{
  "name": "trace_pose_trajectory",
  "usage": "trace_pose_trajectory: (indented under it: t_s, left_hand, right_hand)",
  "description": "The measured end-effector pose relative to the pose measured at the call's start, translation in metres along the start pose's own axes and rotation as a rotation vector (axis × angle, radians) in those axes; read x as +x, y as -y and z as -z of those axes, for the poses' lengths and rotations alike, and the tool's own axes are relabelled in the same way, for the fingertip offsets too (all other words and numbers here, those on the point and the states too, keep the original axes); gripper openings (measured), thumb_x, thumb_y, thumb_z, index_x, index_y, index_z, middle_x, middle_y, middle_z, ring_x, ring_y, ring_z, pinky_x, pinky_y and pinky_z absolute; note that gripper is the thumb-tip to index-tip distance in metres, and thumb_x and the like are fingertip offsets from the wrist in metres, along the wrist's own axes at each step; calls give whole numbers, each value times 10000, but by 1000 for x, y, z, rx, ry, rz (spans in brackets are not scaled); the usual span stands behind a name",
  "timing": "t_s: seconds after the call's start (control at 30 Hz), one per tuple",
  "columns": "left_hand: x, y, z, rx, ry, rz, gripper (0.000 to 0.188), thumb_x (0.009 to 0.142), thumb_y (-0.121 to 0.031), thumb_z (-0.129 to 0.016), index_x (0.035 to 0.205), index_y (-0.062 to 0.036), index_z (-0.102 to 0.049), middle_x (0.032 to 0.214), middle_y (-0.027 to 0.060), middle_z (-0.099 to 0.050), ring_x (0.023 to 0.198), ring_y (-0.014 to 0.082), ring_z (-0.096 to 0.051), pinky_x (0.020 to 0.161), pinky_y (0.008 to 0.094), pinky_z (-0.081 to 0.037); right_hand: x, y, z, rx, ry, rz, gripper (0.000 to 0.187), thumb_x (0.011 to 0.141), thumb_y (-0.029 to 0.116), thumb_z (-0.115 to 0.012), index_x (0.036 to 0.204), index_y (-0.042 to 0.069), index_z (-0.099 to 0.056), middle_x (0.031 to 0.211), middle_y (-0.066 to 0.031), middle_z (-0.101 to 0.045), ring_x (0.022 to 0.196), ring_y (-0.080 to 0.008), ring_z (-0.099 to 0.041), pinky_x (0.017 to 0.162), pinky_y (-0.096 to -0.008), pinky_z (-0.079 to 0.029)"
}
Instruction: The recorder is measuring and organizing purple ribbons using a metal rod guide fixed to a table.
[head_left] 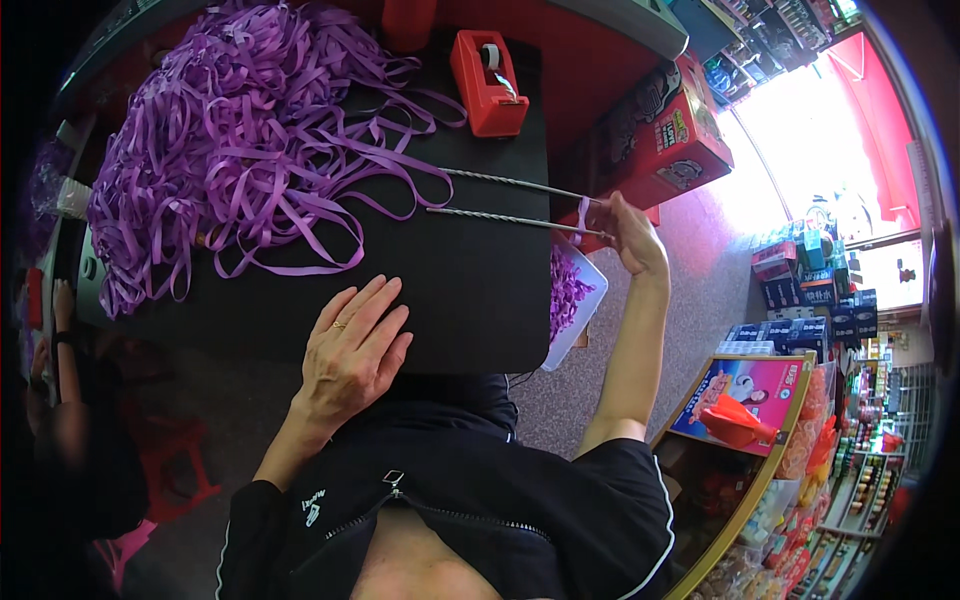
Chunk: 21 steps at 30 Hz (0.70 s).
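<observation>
My left hand (355,340) lies open, palm down, over the near edge of the black table (455,290), and holds nothing. Two thin metal rods with spiral twists, an upper rod (510,181) and a lower rod (505,218), stick out over the table's right edge. A short loop of purple ribbon (583,214) spans both near their right ends. There my right hand (635,238) has its fingers bent closed on the ribbon loop; the fingertips partly hide the rod ends. A big tangled heap of purple ribbon (240,140) covers the table's left part.
A red tape dispenser (490,85) stands at the table's back right. Below the right edge sits a white tray (585,325) with purple ribbon pieces. A red carton (670,130) and a display counter (740,480) are to the right. At far left is another person's arm (67,350) near a red stool (170,460).
</observation>
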<state>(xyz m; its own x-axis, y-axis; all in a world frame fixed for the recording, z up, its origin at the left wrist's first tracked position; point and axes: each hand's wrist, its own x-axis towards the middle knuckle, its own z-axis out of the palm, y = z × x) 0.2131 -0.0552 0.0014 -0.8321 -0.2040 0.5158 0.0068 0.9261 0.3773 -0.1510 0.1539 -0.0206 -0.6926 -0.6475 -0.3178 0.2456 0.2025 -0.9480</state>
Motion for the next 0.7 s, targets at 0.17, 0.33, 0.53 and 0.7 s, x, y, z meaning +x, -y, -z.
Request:
trace_pose_trajectory:
  t_s: [0.17, 0.33, 0.53, 0.7]
  left_hand:
    - [1, -1, -2, 20, 21, -5, 272, 733, -57, -692, 998, -16, -648, 1209, 131, -595, 1143, 265, -562, 973, 392, -413]
    - [0, 0, -2, 17, 16, 0, 279, 731, -56, -692, 1003, -14, -650, 1217, 132, -591, 1141, 263, -564, 972, 389, -412]
    - [0, 0, -1, 16, 8, -5, 271, 729, -57, -691, 994, -13, -655, 1215, 133, -594, 1136, 266, -567, 965, 389, -417]
    - [1, -1, -2, 16, 5, -13, 268, 731, -57, -690, 992, -10, -655, 1209, 138, -596, 1127, 275, -573, 948, 394, -430]
  right_hand:
    - [-12, -24, -16, -51, 104, -23, 265, 874, 296, -640, 931, 41, -686, 824, -3, -651, 724, -66, -564, 671, -204, -418]
    - [-15, -21, -14, 20, 143, -21, 207, 857, 216, -655, 906, 18, -687, 838, -19, -671, 736, -63, -578, 672, -200, -425]
    - [-25, -8, 0, -103, 76, -17, 207, 848, 221, -662, 902, 24, -691, 811, -5, -659, 690, -52, -537, 645, -195, -415]
    - [-20, -3, 13, -192, 5, 64, 154, 845, 197, -667, 867, 45, -677, 741, 36, -615, 625, -39, -503, 586, -201, -401]
